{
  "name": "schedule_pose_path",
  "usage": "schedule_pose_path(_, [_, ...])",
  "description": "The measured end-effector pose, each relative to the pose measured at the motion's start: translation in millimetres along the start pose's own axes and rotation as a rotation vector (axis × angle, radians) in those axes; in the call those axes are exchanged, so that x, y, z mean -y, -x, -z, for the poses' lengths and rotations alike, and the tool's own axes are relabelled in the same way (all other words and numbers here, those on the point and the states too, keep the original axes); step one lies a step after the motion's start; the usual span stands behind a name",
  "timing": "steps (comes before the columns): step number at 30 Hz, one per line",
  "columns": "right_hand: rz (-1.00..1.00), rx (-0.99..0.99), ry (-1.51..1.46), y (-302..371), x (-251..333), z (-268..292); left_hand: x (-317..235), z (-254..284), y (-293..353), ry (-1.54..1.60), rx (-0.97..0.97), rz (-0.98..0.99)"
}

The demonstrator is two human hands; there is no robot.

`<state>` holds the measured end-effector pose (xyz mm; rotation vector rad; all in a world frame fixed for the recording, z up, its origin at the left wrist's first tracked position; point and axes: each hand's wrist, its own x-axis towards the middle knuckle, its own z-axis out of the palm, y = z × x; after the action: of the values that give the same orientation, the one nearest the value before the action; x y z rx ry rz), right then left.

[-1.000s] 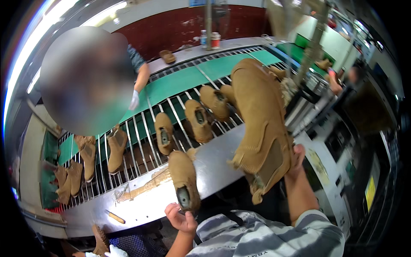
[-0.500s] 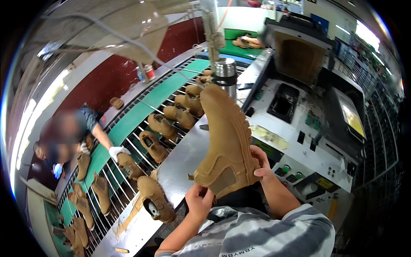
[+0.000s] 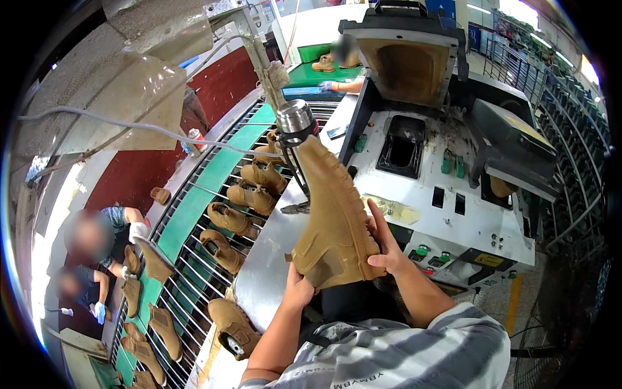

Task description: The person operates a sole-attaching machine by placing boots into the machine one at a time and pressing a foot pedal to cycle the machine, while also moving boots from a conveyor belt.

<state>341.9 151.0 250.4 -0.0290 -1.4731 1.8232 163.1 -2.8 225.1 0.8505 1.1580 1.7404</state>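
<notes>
A tan work boot (image 3: 332, 227) is held up in front of me, toe pointing up and away and the lugged sole facing right. My left hand (image 3: 299, 287) is closed on the edge of its collar at the lower left. Gripping the heel end of the sole is my right hand (image 3: 387, 246), thumb on the near side and fingers partly hidden behind the boot. Another tan boot (image 3: 233, 329) rests on the metal ledge beside my left forearm. The boot in my hands overlaps a steel thermos (image 3: 297, 123) behind it.
A conveyor with metal rollers and a green belt (image 3: 194, 201) runs along the left, carrying several tan boots. Two co-workers stand across it; one's white-gloved hand (image 3: 138, 231) is at a boot (image 3: 155, 260). At right stands a pressing machine (image 3: 405, 162) with its lid raised.
My view has shifted, and the boot stays in both hands, slightly more upright. A co-worker's gloved hand has drawn back left from the rollers, and a second co-worker shows more clearly.
</notes>
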Motion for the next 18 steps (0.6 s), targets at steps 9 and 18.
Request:
schedule_pose_path(9, [0.032,-0.335,-0.015,-27,-9,42,-15,-41,-87,-0.041,-0.1,0.318])
schedule_pose_path(18, [-0.041,-0.845,0.645,-124,54,158,82,93,-91,0.396,-0.352,0.245])
